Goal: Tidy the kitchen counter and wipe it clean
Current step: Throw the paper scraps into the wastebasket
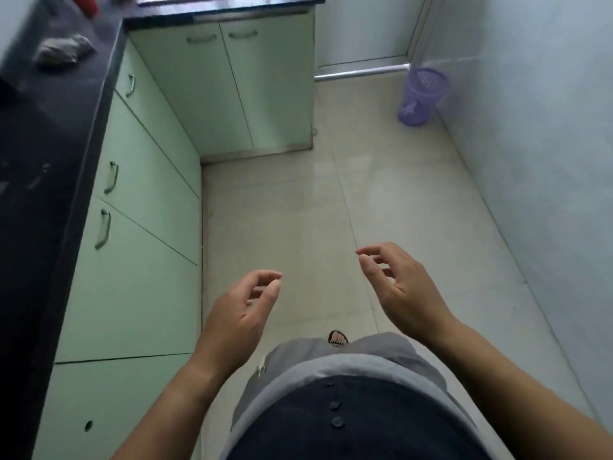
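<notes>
Left hand (238,307) and right hand (398,283), head view: both are hanging free over the floor, fingers loosely curled and slightly parted, gripping and touching nothing, probably between jobs. Dark counter (49,134) is running along the left, well apart from both hands. Crumpled wad (63,51) is lying on it, likely awaiting the purple bin (423,96).

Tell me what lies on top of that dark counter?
A crumpled grey wad and, farther back, a red object, too blurred to identify. The counter runs out of frame, so the rest is unseen.
</notes>
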A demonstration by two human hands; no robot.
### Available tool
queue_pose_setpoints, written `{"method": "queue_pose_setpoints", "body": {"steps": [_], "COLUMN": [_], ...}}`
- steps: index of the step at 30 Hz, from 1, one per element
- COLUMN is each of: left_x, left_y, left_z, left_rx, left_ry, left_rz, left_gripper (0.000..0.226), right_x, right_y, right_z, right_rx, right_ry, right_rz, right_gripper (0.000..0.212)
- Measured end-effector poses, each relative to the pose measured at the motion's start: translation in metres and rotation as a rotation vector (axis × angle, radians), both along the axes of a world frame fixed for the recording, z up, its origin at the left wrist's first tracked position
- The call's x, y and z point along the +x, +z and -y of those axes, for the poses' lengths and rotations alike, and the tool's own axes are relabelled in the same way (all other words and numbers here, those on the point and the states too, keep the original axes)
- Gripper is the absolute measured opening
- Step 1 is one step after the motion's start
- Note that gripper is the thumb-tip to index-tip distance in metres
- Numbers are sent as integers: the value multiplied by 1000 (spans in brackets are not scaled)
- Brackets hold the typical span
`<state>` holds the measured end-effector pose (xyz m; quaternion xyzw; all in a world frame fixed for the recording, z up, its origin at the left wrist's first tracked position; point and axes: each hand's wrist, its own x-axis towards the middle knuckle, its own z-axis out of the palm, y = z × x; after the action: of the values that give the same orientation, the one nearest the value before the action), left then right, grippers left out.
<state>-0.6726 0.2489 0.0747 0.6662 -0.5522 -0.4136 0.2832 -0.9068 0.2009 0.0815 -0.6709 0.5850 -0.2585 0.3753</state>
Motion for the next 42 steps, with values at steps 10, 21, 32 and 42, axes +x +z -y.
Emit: {"method": "queue_pose_setpoints", "body": {"steps": [10,21,32,42], "left_x": [99,293,390,441], "left_y": [-22,-13,-21,-37], "left_z": [102,191,174,144], "left_rx": [89,60,168,360], "left_ry": [422,724,1305,1612], "left_rz": [-36,18,19,176], "left_gripper": [13,14,21,26], "right_x": [118,385,603,752], "right_y": [-21,9,-6,-49], "right_z": [176,325,357,312], "right_rx": [47,-71,-2,-139], "right_ry": [320,734,1410,2068], "right_rz": [-54,-12,-30,-217], "right_gripper": [24,42,50,49]}}
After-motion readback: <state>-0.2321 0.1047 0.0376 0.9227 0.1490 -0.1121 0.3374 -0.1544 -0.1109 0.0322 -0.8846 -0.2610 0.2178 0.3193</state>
